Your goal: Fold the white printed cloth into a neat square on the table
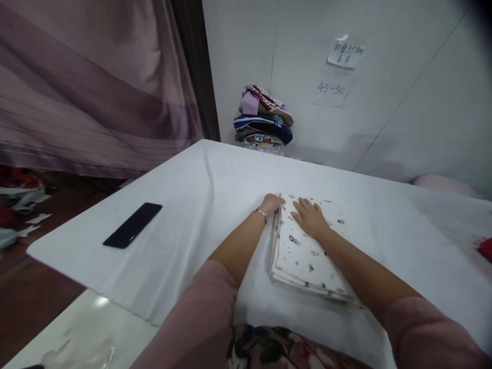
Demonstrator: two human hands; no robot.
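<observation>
A folded white cloth (307, 251) with small dark and beige printed figures lies in several layers on the white-covered table. At its far left corner my left hand (272, 202) is closed on the edge, a finger or thumb over the top layer; the other fingers are partly hidden. A silver-coloured bracelet (263, 215) circles that wrist. My right hand (310, 218) rests flat on the cloth's upper face, its fingers spread and pointing away from me. The right forearm covers part of the cloth's right side.
A black phone-like slab (132, 225) lies on the white table cover (184, 225) at left. Behind the far edge stands a stack of folded fabrics (264, 120) against the wall. A pinkish curtain (96, 92) hangs at left. Something red (486, 249) shows at the right edge.
</observation>
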